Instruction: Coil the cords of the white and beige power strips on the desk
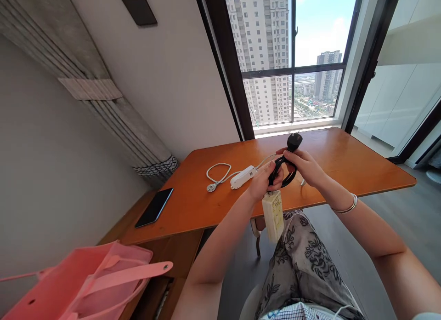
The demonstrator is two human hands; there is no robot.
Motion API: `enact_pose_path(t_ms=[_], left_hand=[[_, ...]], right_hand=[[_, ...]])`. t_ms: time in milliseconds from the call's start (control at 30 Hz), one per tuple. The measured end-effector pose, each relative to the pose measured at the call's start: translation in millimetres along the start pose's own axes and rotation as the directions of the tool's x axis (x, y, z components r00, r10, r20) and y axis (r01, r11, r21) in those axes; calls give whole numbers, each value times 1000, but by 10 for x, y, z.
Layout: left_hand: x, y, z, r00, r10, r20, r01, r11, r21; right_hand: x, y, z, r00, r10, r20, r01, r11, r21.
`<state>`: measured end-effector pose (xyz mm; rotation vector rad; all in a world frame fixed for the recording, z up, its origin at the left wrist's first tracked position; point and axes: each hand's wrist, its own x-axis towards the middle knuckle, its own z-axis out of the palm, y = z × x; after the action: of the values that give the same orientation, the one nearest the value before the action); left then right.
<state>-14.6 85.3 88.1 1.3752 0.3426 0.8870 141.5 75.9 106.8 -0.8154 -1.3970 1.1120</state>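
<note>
From my remote seat I saw both hands up over the near edge of the table [344, 159]. The left hand [263, 182] was closed in a fist round the looped black cable [288, 178]. The cream power strip [274, 214] hung straight down from that fist, below the table edge and above the lap. The right hand [305, 166] had its fingers curled, pinching the same cable just under the black plug [294, 140], which stuck up above the knuckles.

A white adapter [243, 176] lay on the wood just beside the left hand, and its white cord [218, 173] looped off leftward. The tabletop right of the hands was bare out to the far corner. A phone [154, 207] lay on the lower shelf [138, 219], well apart, and a pink bag [86, 283] sat at lower left.
</note>
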Motion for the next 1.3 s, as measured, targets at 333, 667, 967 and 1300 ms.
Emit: enact_pose_path(t_ms=[333,667,967,1300], left_hand=[[52,-102,26,974,72,-217,-76,997,-10],[65,-165,-14,976,47,-213,-40,998,40],[64,-19,-9,897,30,-441,-93,988,-122],[149,6,-23,776,-50,-629,-163,947,-277]], right_hand=[[-4,77,71,990,-50,-128,61,995,79],[2,242,-13,994,-16,-108,24,997,72],[-259,1143,-290,983,-176,-53,138,897,-420],[-605,1426,-212,730,-472,494,657,285,-698]])
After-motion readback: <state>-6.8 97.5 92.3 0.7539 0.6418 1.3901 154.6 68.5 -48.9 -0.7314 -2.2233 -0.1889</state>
